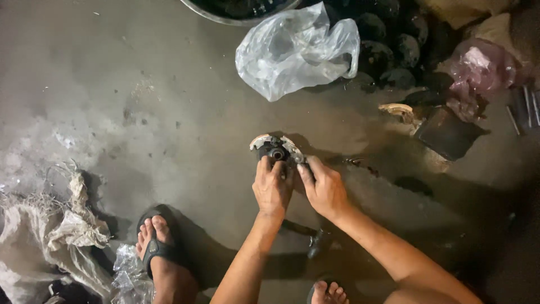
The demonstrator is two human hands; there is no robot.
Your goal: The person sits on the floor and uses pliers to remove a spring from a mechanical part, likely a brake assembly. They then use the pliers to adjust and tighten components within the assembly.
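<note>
Both my hands meet over a small round metal part [277, 148] resting on the concrete floor. It has a dark hub in the middle and pale curved shoes around its rim. My left hand [271, 188] grips its near side, fingers curled over the edge. My right hand [323, 188] holds its right side, thumb and fingers pinched against the rim. The underside of the part is hidden by my fingers.
A crumpled clear plastic bag [295, 50] lies beyond the part, beside a metal basin rim [225, 17] and a heap of dark round parts [388, 45]. A pink bag [478, 70], a dark slab [447, 135] and a loose curved shoe [398, 111] sit right. Torn sacking [50, 236] lies left. My sandalled foot [160, 247] is near.
</note>
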